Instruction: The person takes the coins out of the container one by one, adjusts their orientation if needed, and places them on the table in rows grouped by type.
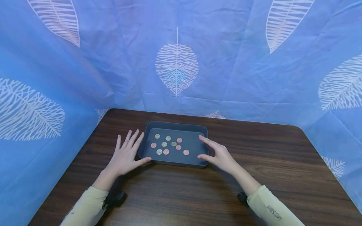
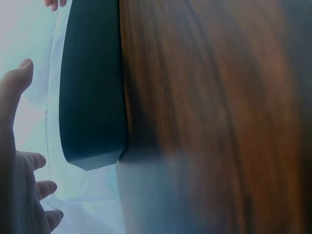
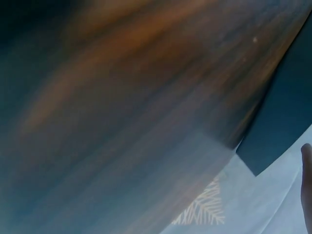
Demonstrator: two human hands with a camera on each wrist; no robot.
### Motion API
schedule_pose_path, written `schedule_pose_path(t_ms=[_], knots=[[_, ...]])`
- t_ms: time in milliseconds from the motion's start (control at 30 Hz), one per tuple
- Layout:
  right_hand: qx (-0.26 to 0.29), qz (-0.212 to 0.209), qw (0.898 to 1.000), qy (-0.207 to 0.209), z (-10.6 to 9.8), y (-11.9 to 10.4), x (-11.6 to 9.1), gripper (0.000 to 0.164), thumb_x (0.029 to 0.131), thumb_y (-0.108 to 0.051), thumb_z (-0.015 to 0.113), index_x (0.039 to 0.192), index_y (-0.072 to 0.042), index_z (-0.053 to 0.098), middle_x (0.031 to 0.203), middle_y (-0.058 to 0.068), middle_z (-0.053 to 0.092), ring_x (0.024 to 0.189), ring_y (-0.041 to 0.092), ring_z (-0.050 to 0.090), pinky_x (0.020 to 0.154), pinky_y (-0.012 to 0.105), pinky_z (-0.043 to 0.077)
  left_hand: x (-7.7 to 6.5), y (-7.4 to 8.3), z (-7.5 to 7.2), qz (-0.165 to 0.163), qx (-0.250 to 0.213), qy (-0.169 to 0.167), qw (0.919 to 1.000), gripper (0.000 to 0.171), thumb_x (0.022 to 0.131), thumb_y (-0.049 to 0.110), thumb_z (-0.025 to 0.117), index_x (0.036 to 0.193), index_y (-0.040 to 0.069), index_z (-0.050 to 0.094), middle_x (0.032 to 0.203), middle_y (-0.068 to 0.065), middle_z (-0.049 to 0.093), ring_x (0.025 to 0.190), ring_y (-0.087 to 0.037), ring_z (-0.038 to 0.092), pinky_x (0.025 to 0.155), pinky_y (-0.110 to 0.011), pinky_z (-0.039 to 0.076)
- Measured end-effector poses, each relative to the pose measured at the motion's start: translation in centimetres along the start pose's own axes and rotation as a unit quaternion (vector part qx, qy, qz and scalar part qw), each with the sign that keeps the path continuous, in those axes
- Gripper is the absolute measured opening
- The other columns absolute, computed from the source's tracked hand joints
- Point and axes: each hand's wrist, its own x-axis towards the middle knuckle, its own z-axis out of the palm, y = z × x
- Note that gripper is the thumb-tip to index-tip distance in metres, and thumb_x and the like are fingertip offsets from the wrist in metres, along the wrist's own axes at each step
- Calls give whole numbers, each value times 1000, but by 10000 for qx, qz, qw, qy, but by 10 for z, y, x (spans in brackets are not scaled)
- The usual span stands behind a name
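Observation:
A dark grey rectangular tray (image 1: 195,161) lies on the table with several coins in it, some copper, like the coin (image 1: 186,152) nearest its right side, others silvery or pale gold, like the coin (image 1: 157,136) at the upper left. My left hand (image 1: 124,158) is at the tray's left side, fingers spread, thumb by the front left corner. Over the right side reaches my right hand (image 1: 220,157), thumb and index finger apart with nothing between them. Whether either hand touches the tray I cannot tell. The left wrist view shows the tray's outer wall (image 2: 92,87) beside the left fingers.
The dark wood-grain table (image 1: 181,191) extends around the tray on all sides. Blue cloth (image 1: 226,62) printed with white leaves hangs behind the table and along both sides. A dark band (image 1: 114,199) sits at the left wrist, by the pale sleeve.

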Motion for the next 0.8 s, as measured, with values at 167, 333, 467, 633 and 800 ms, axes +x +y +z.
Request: schedule_pose_path(t_ms=[167, 333, 467, 633, 800], knots=[[905, 112, 9958, -36, 9, 0, 17, 64, 79, -12, 77, 138, -6, 51, 137, 17, 51, 123, 33, 51, 94, 36, 46, 3, 0, 5, -117, -58, -101, 9999, 105, 78, 78, 48, 154, 12, 18, 158, -14, 15, 144, -38, 7, 107, -66, -2], [1216, 353, 9916, -250, 20, 0, 32, 53, 80, -4, 75, 129, -2, 56, 129, 22, 54, 118, 35, 55, 91, 31, 48, 4, -1, 11, -209, -107, -190, 9995, 105, 79, 78, 46, 154, 11, 17, 157, -15, 16, 144, -37, 9, 106, -68, 2], [1074, 555, 9916, -453, 29, 2, 43, 44, 81, -1, 74, 123, 3, 59, 122, 21, 59, 114, 29, 58, 89, 25, 49, 4, -2, 16, -227, -129, -265, 9993, 102, 81, 76, 47, 154, 11, 17, 157, -15, 17, 144, -38, 8, 106, -68, 1], [790, 611, 9926, -692, 38, 7, 51, 41, 82, -6, 75, 119, 3, 61, 116, 19, 62, 109, 26, 61, 86, 25, 51, 3, -2, 21, -237, -101, -339, 9991, 101, 83, 75, 46, 155, 12, 15, 157, -15, 18, 143, -38, 9, 106, -67, 0], [561, 652, 9926, -851, 42, 9, 55, 38, 82, -7, 75, 117, 0, 62, 114, 16, 63, 106, 26, 62, 84, 29, 53, 1, -1, 24, -250, -75, -343, 9991, 101, 83, 77, 42, 154, 10, 16, 157, -15, 19, 143, -38, 10, 107, -66, 0]])
